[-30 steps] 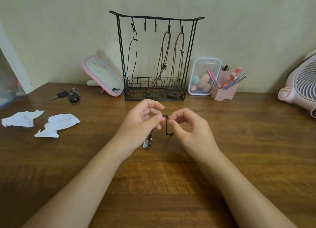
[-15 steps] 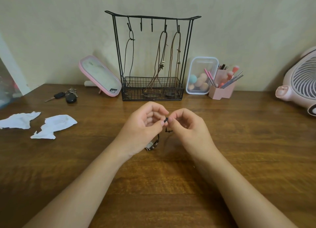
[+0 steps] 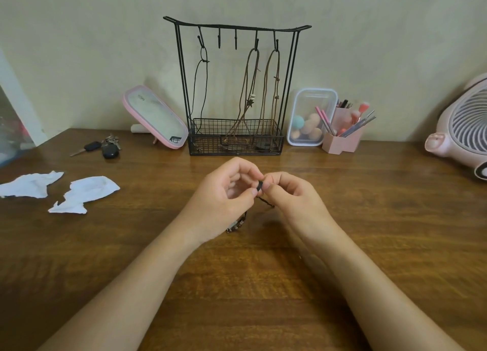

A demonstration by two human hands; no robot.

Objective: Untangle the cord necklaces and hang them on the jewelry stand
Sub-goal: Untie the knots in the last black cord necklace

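Fingers (image 3: 255, 191) pinching dark cord (image 3: 260, 186) (both hands), midair

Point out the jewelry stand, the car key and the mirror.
jewelry stand (image 3: 237, 29), head view, on its top bar.
car key (image 3: 92, 147), head view, on its black head.
mirror (image 3: 155, 116), head view, on the middle of its glass.

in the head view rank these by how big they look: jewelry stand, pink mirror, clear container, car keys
1. jewelry stand
2. pink mirror
3. clear container
4. car keys
All stand about equally far back, so nearness hardly skews this.
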